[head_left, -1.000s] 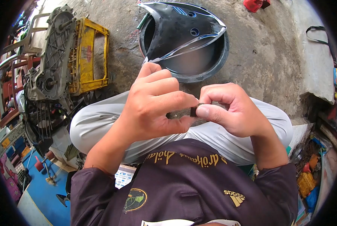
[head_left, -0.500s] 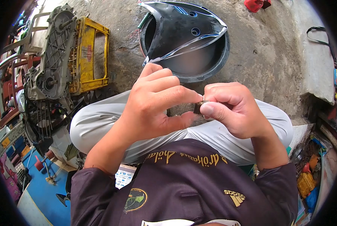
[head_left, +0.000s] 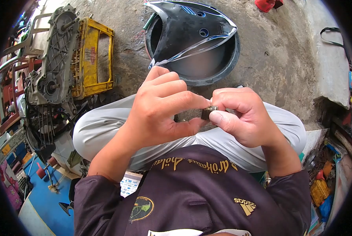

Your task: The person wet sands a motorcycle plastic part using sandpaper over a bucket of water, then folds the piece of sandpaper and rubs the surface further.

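A small dark block-shaped part (head_left: 206,114) with a dull metallic top is held over my lap; its exact kind is too small to tell. My left hand (head_left: 162,104) pinches it from the left, index fingertip at its top and thumb at its lower edge. On the other side, my right hand (head_left: 241,114) grips it between thumb and curled index finger. The fingertips cover much of the part. Beyond both hands, a black plastic panel with blue-white trim (head_left: 191,33) leans in a round black basin (head_left: 199,82).
A grey metal engine casing (head_left: 52,59) stands at the left beside a yellow crate (head_left: 111,59). Far right lie a concrete slab (head_left: 327,74) and a pile of mixed odds and ends (head_left: 321,188). Something red (head_left: 265,4) sits at the top edge.
My right thumb and fingers have shifted slightly on the small part, so more of its metallic top shows. My left hand has hardly moved.
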Demonstrator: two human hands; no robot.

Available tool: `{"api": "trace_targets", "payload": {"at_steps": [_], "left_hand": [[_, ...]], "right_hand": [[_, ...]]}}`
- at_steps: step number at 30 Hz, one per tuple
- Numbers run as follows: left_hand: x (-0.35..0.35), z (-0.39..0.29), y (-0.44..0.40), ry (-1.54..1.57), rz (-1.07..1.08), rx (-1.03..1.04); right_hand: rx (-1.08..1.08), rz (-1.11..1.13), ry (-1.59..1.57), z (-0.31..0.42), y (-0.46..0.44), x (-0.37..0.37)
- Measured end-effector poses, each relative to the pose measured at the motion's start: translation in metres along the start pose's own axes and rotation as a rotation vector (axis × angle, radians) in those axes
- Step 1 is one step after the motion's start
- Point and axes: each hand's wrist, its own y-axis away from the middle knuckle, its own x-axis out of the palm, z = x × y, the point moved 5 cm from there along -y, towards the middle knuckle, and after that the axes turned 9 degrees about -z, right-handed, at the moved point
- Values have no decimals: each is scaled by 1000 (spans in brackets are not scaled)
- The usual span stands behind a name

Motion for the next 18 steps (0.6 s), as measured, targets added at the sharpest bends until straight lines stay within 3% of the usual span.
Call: {"api": "trace_targets", "payload": {"at_steps": [3,8,10,13,18], "left_hand": [[2,1,1,-27,10,22],[-13,5,-5,-120,69,42],[-37,15,-10,-355,73,-198],[-56,9,-11,-308,174,-274],[-65,39,-45,-439,365,-132]], "right_hand": [[1,-40,-2,-5,0,0],[-173,-156,204,-13,-4,-7],[-180,-241,256,-19,-6,-14],[-213,-287,326,-21,-12,-28],[-147,-347,476,-38,-22,-53]]}}
